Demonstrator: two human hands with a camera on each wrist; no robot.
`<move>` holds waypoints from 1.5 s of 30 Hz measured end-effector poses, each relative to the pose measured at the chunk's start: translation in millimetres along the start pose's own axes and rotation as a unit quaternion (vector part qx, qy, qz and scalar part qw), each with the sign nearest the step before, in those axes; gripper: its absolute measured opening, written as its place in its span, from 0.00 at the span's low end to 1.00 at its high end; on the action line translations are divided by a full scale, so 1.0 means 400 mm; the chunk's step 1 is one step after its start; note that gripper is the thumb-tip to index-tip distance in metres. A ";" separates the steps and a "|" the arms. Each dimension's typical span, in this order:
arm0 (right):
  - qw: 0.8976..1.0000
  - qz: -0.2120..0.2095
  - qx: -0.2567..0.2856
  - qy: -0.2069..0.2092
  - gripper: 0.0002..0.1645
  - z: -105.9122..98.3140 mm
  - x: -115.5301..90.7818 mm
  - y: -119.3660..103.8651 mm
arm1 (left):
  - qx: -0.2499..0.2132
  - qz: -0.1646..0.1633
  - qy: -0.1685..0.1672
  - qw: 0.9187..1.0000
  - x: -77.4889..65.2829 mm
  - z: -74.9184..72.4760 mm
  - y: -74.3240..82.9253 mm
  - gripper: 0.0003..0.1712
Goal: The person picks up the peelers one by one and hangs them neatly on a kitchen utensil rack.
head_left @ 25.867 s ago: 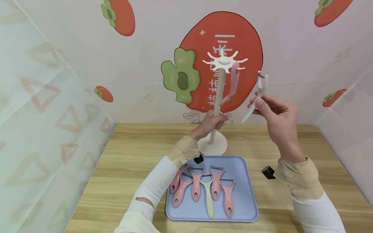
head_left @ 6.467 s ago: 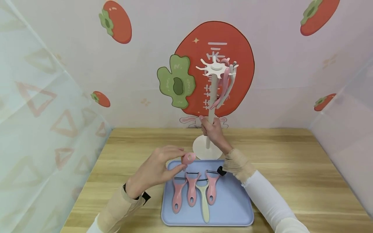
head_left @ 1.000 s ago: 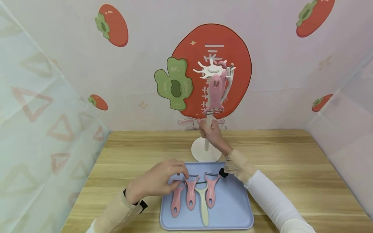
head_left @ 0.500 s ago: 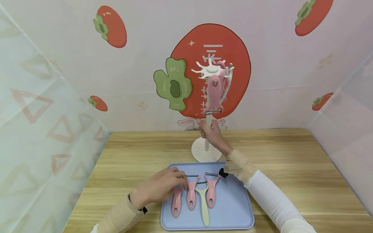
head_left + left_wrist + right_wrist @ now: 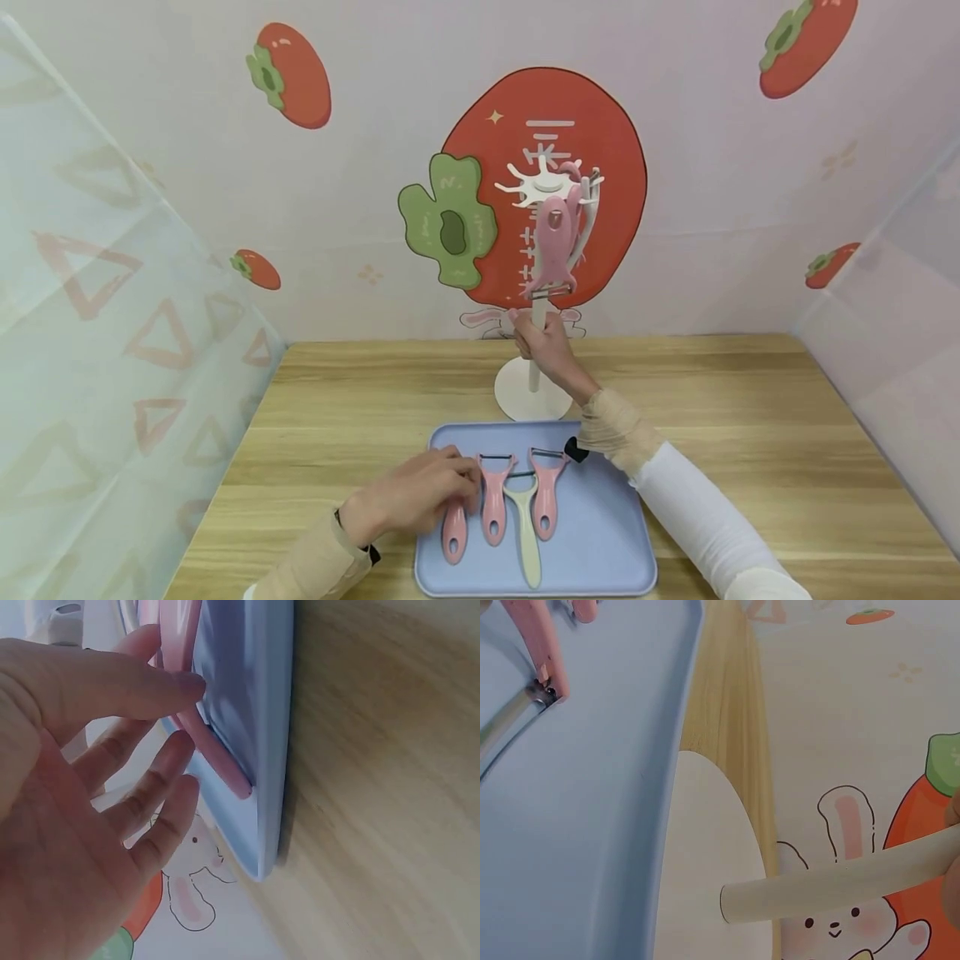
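In the head view my left hand is over the leftmost pink peeler, hiding its blade end. The left wrist view shows the thumb across this pink peeler with the index finger on its other side, pinching it; the other fingers are spread. My right hand grips the white post of a stand. The stand's hooked top carries a pink peeler in front, with a white peeler and more pink behind it.
The blue tray also holds two pink peelers and a pale green peeler. Directly behind the tray stands the round white base on the wooden table. A printed cloth wall rises at the back.
Earlier a pink peeler in my left hand went onto the stand's front hook. Since then the left hand has come down onto the leftmost peeler. The right hand keeps holding the post.
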State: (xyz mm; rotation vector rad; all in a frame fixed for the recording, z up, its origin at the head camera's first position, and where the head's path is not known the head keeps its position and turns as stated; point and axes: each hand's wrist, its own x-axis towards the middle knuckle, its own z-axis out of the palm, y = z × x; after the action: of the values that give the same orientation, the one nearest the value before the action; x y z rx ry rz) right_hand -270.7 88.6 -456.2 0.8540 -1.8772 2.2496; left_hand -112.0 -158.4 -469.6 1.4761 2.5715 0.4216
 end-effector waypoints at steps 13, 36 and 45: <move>1.000 0.003 0.006 0.001 0.33 -0.001 -0.003 0.003 | 0.025 -0.029 -0.028 0.999 -0.008 0.006 0.015 0.19; 1.000 -0.003 0.004 -0.003 0.34 -0.008 0.004 0.001 | 0.028 -0.011 0.053 0.998 -0.007 -0.058 0.022 0.10; 1.000 -0.004 0.010 -0.005 0.34 -0.003 0.000 0.006 | -0.054 -0.038 0.047 0.997 -0.009 -0.074 0.015 0.12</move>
State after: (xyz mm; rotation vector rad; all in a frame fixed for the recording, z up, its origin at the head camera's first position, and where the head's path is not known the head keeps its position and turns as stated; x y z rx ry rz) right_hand -272.1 89.0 -458.1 0.8764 -1.8547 2.2684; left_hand -112.9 -163.7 -439.6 1.3490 2.6195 0.6222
